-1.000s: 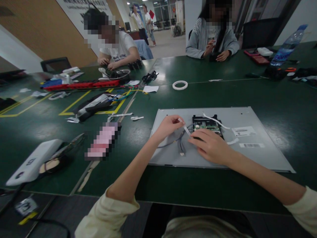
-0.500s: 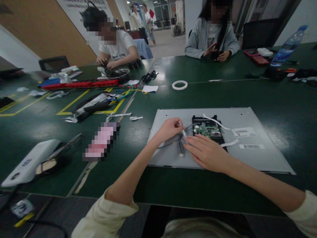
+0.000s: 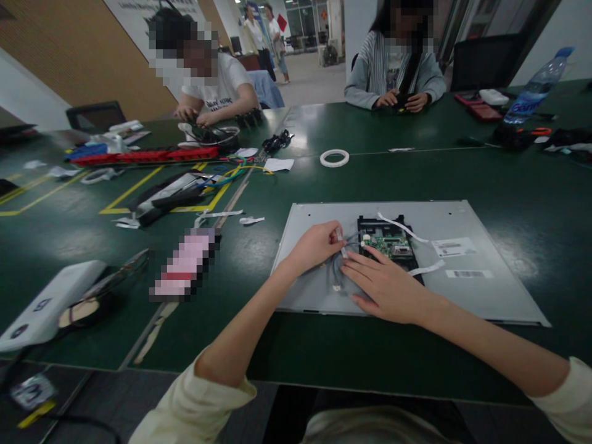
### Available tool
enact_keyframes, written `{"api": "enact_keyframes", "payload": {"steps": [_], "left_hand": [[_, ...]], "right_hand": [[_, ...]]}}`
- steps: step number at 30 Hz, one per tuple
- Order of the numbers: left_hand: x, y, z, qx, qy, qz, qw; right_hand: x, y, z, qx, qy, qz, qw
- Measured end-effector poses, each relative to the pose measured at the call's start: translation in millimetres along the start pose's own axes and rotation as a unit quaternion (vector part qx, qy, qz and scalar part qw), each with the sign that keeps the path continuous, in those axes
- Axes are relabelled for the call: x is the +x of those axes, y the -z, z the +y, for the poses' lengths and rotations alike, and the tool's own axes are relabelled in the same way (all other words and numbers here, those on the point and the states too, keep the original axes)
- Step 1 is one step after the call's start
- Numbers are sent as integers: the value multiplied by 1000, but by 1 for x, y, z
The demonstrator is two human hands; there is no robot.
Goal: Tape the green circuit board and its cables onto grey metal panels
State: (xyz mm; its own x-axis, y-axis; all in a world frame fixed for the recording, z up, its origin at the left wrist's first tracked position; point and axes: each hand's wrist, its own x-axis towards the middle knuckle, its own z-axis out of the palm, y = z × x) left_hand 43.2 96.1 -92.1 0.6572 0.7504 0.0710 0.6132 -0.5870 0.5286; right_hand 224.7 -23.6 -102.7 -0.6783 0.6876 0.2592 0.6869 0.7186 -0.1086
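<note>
- Right hand [image 3: 393, 287] has slid left since a second ago; more of the circuit board [image 3: 387, 245] is exposed to me. Metal panel [image 3: 502, 299] hasn't moved, lying flat on the desk [image 3: 393, 179].
- Copy. Grip state, both sides?
- I've got the left hand [image 3: 319, 246] pinching a short white strip [image 3: 341, 243] by its upper end. Right grip is released: palm down, fingers stretched out.
- Right fingertips pressing the strip?
- They're at its lower end. Can't tell pressing from hovering; too small on my feed.
- Strip position?
- Over the panel, left of the board, right at the grey cables [image 3: 333, 271].
- Surroundings?
- Two white bands [image 3: 402, 227] by the board; tape roll [image 3: 334, 164] on the desk beyond the panel.
</note>
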Motion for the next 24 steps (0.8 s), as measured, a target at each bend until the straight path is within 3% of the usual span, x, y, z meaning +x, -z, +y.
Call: {"api": "enact_keyframes", "payload": {"steps": [5,24], "left_hand": [[0,-1,-5,82,-58,33,994],[7,-11,-11,193,80,118,971]], "right_hand": [[0,-2,-1,-11,12,15,1000],[-6,-4,-8,-15,58,76,995]]}}
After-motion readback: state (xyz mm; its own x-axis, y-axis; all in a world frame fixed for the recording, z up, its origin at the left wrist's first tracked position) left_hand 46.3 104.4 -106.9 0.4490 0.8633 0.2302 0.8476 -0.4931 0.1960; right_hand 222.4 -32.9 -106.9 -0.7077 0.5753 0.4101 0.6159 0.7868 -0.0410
